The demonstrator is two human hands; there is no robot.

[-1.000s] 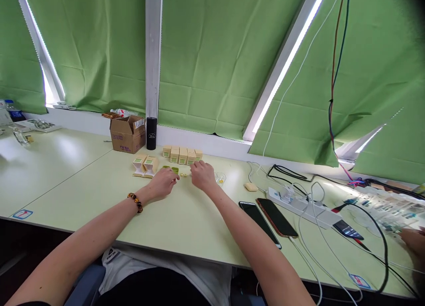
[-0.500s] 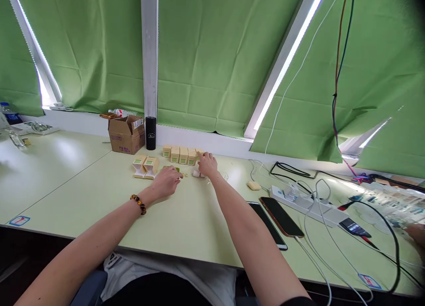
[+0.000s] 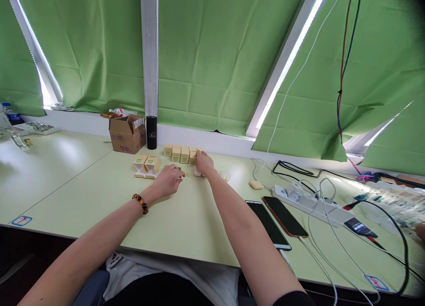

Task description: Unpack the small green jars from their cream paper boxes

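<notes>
Several small cream boxes (image 3: 175,154) with green labels stand side by side in a row. My right hand (image 3: 204,163) is at the row's right end, its fingers closed around the last box (image 3: 198,149), which they largely cover. Beneath that hand a small pale pink piece (image 3: 198,174) partly shows. My left hand (image 3: 168,181) rests low over the table with curled fingers, close to a small green item (image 3: 179,168); what its fingertips hold, if anything, is hidden. Two cream boxes (image 3: 152,165) with open fronts stand left of it.
A brown carton (image 3: 127,135) and a black tumbler (image 3: 151,133) stand at the back. Right of my arm lie a cream block (image 3: 256,185), two phones (image 3: 284,216) and a white power strip (image 3: 310,204) with tangled cables. A clear round item (image 3: 225,176) sits beyond my right wrist.
My right hand has shifted slightly left and back, closer against the end of the box row. My left hand stays almost where it was.
</notes>
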